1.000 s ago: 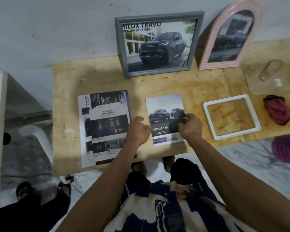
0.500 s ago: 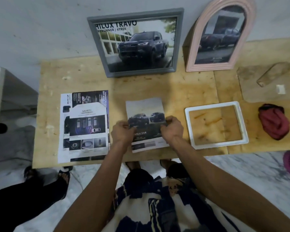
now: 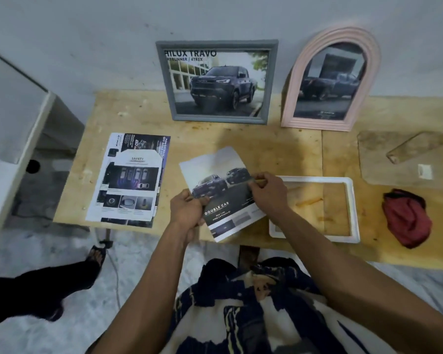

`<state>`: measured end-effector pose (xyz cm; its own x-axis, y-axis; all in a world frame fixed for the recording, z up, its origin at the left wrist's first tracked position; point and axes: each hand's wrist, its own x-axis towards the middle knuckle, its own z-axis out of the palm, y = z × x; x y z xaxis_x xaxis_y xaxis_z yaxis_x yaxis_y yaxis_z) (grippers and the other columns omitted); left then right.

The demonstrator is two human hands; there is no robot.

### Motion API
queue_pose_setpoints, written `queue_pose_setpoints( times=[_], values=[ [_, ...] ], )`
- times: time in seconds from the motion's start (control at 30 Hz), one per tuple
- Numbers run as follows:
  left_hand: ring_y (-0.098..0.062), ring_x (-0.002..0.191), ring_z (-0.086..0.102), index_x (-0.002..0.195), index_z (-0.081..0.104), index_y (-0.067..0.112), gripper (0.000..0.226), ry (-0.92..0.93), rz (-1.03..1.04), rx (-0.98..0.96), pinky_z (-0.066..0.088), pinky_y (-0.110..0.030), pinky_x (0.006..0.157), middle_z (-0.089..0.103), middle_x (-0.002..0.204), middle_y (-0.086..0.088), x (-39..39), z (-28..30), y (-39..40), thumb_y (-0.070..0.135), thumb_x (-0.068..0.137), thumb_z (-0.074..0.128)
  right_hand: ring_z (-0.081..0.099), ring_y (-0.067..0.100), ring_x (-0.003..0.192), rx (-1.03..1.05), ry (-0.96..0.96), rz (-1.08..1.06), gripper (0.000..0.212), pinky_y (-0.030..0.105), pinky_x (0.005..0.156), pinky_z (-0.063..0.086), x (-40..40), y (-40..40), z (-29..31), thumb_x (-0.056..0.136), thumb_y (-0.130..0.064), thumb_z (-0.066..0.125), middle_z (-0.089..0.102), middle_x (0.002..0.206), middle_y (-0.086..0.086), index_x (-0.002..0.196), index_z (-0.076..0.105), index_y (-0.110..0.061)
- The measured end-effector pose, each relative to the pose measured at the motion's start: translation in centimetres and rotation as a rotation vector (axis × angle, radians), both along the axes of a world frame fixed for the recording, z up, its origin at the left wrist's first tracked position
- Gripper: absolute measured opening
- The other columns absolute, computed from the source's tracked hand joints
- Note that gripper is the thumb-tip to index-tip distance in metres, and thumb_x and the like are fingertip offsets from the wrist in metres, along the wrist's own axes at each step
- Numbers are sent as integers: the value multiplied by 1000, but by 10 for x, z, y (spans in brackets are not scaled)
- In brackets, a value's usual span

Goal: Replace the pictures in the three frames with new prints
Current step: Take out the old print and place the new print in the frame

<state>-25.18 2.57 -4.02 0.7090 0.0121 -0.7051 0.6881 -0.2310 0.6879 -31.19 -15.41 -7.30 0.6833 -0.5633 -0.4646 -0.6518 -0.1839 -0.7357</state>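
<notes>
A car print reading "DOUBLE CAB" (image 3: 221, 175) is lifted off the wooden table (image 3: 241, 141), tilted. My left hand (image 3: 187, 209) pinches its left edge and my right hand (image 3: 267, 191) pinches its right edge. Just right of it an empty white frame (image 3: 353, 208) lies flat on the table. A grey frame (image 3: 216, 81) with a truck picture and an arched pink frame (image 3: 330, 80) with a dark truck picture lean against the wall at the back. A stack of loose prints (image 3: 131, 180) lies on the left of the table.
A red cloth (image 3: 407, 218) lies at the right of the table. Behind it sits a clear sheet with a brown backing piece (image 3: 414, 150). A white cabinet (image 3: 13, 139) stands at the left. Another person's leg and sandal (image 3: 62, 274) are on the floor at lower left.
Both hands closed on the print's two edges and raised it off the table, turning it and carrying it slightly right toward the white frame. The view shifted.
</notes>
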Motion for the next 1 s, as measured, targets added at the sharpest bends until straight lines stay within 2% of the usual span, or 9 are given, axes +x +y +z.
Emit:
queue_pose_setpoints(
  times=[0.13, 0.23, 0.3, 0.4, 0.6, 0.7, 0.83, 0.9, 1.0],
  values=[
    [-18, 40, 54, 95, 54, 3, 17, 6, 103, -118, 30, -19, 35, 63, 76, -17, -28, 8, 7, -12, 87, 60, 60, 22, 105, 14, -51, -121, 44, 41, 93, 50, -26, -1, 9, 88, -40, 68, 63, 116, 5, 126, 58, -18],
    [-27, 60, 65, 88, 50, 0, 18, 17, 232, -188, 44, -29, 48, 64, 79, -19, -63, 6, 12, -13, 85, 62, 58, 22, 110, 56, -40, -235, 61, 39, 96, 49, -61, 8, 17, 86, -49, 67, 58, 126, 4, 136, 46, -21],
    [-23, 59, 67, 93, 53, -3, 15, 56, 318, -265, 58, -36, 56, 67, 79, -18, -93, 4, 15, -12, 86, 63, 59, 24, 109, 132, -24, -239, 67, 42, 96, 50, -89, 16, 24, 86, -51, 67, 57, 123, 4, 139, 39, -22],
    [-23, 59, 67, 108, 54, -12, 23, 117, 387, -332, 63, -40, 60, 65, 82, -21, -142, -7, 15, -13, 87, 62, 64, 19, 93, 326, -37, -285, 60, 41, 88, 55, -132, 31, 25, 88, -40, 69, 61, 106, 3, 136, 40, -20],
    [-25, 63, 69, 110, 57, -22, 27, 186, 323, -390, 62, -43, 67, 66, 79, -21, -219, -6, 4, -14, 86, 64, 64, 17, 94, 238, -96, -322, 39, 42, 87, 56, -198, 31, 23, 93, -13, 61, 63, 108, 0, 131, 49, -14],
    [-31, 82, 66, 103, 65, -14, 22, 189, 271, -413, 62, -49, 75, 68, 87, -19, -225, 0, -5, -6, 84, 71, 66, 19, 97, 218, -106, -341, 39, 47, 87, 57, -216, 10, 27, 93, -10, 59, 65, 113, 1, 131, 51, -18],
    [-24, 79, 69, 106, 67, 8, 20, 129, 194, -337, 62, -40, 66, 71, 96, -11, -204, 4, -23, 9, 87, 74, 68, 21, 85, 194, -145, -378, 38, 46, 79, 59, -231, -32, 34, 92, -7, 61, 67, 102, 7, 128, 54, -18],
    [-24, 82, 68, 112, 66, 9, 26, 83, 105, -241, 60, -38, 64, 71, 102, -9, -190, 2, -37, 11, 88, 74, 68, 20, 79, 184, -137, -384, 39, 44, 75, 59, -234, -51, 35, 92, -9, 63, 67, 93, 6, 129, 54, -17],
    [-27, 85, 67, 118, 64, 6, 37, -1, -22, -116, 61, -45, 70, 70, 107, -10, -170, -3, -63, 6, 83, 77, 69, 21, 88, 154, -137, -384, 39, 47, 80, 59, -231, -76, 31, 90, -11, 64, 69, 106, 6, 127, 56, -18]
  ],
)
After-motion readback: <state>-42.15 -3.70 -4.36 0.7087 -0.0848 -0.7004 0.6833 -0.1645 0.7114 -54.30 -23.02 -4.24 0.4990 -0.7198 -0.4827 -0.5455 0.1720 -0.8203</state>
